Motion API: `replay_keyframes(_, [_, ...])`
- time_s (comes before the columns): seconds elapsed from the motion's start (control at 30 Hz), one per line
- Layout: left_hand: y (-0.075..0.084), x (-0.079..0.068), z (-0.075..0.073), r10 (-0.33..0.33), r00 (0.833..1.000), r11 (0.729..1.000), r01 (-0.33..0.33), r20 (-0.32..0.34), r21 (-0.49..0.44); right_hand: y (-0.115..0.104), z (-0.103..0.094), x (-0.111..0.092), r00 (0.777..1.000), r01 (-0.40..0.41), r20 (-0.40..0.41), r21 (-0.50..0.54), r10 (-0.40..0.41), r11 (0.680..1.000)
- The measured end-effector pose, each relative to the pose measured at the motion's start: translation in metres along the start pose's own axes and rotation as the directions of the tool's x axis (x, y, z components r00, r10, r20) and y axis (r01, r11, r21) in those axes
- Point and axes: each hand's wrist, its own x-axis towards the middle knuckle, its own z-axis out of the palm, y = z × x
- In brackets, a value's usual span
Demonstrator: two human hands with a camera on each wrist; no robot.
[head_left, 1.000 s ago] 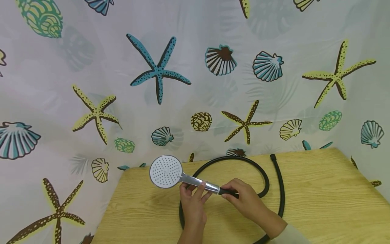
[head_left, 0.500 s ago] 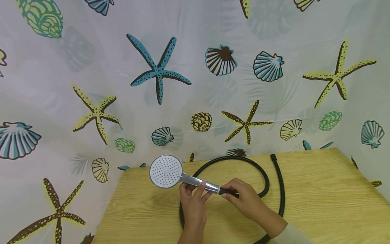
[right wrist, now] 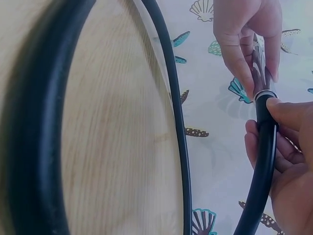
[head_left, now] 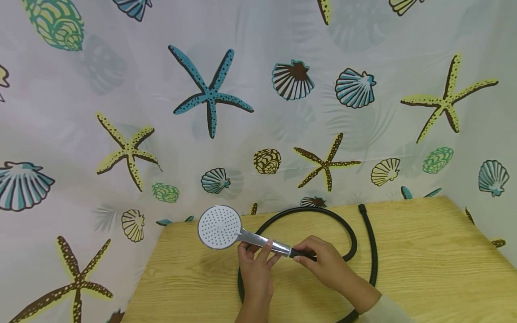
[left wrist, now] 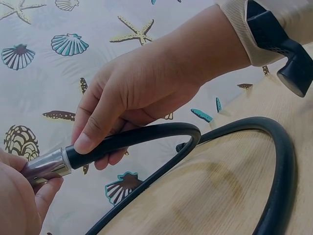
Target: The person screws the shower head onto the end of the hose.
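Observation:
A shower head (head_left: 220, 227) with a round white nozzle face and a chrome handle is held up over the wooden table, face toward the head camera. My left hand (head_left: 256, 273) grips the chrome handle (left wrist: 48, 167) near its lower end. At that end, the black shower hose (right wrist: 264, 161) meets the handle, its dark end fitting (left wrist: 79, 157) right against the chrome rim. My right hand (head_left: 325, 264) pinches this fitting between thumb and fingers, as the left wrist view shows from the side.
The hose loops over the wooden table (head_left: 436, 251), and its free end (head_left: 362, 208) lies near the back edge. A white curtain (head_left: 250, 116) printed with starfish and shells hangs behind and along both sides of the table.

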Motion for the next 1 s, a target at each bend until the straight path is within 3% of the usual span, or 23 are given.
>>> replay_keyframes(1.0, [-0.0019,0.0012,0.0008,-0.007,1.0,1.0,0.007,-0.017,0.002,0.003,-0.0074,0.0069,0.99,-0.106,0.108,0.099,0.095,0.989])
